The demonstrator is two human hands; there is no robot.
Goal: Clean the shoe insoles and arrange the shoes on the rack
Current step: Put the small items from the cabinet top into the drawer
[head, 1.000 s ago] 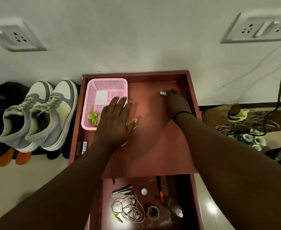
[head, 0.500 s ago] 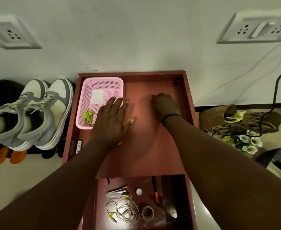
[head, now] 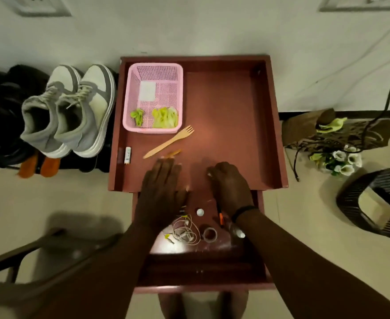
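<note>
The pair of grey-and-white sneakers (head: 68,111) stands on the floor against the wall, toes toward it, just left of the red-brown tray-top table (head: 270,125) and well up and to the left of both hands. Neither hand touches them. The left hand (head: 160,192) lies flat on the near edge of the table top with its fingers straight and spread, holding nothing. The right hand (head: 229,185), to its right, has its fingers curled under; whether they pinch anything small cannot be told, since the fingertips are hidden beneath the knuckles.

Judging from their looks, the sneakers are light, with thick stiff rubber soles and padded, yielding collars. The firmest hold is probably at the heel counter or over the tongue with fingers inside the opening; the loose laces offer nothing to grip. The insoles are not visible inside, but should be thin, floppy foam, best lifted from the heel end.

Ahead of the left hand lie a wooden fork (head: 169,141) and a pink plastic basket (head: 133,97) with green scraps. Below both hands an open drawer (head: 200,279) holds tangled earphones (head: 186,230) and a tape roll (head: 210,234).
</note>
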